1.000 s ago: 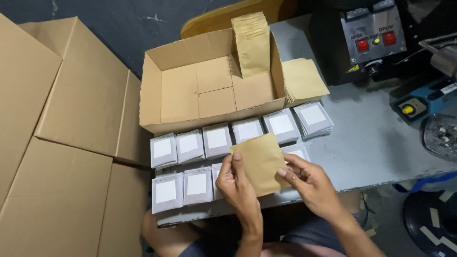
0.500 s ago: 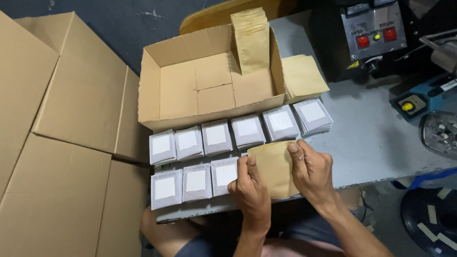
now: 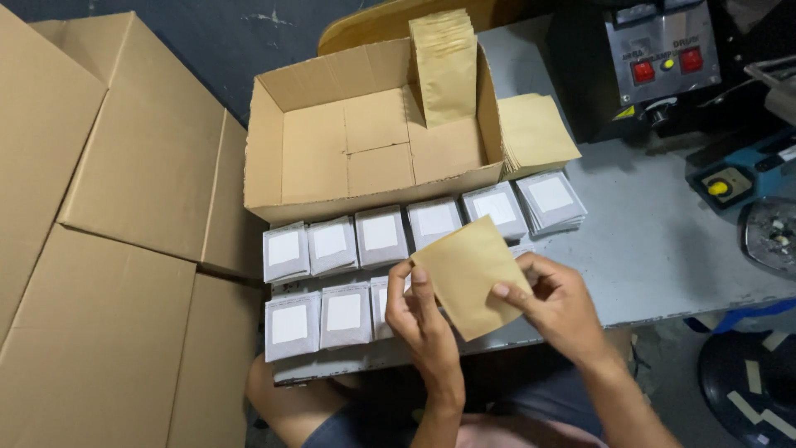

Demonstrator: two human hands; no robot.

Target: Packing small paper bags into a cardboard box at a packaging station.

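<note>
Kraft pouches (image 3: 445, 70) upright inside open cardboard box (image 3: 315, 141).

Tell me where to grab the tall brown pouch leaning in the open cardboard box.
Probably best by the top edge of the tall brown pouch, coming from above: it stands against the open cardboard box's right wall and rises past the rim, so the top is free, while its lower part sits behind walls.
</note>
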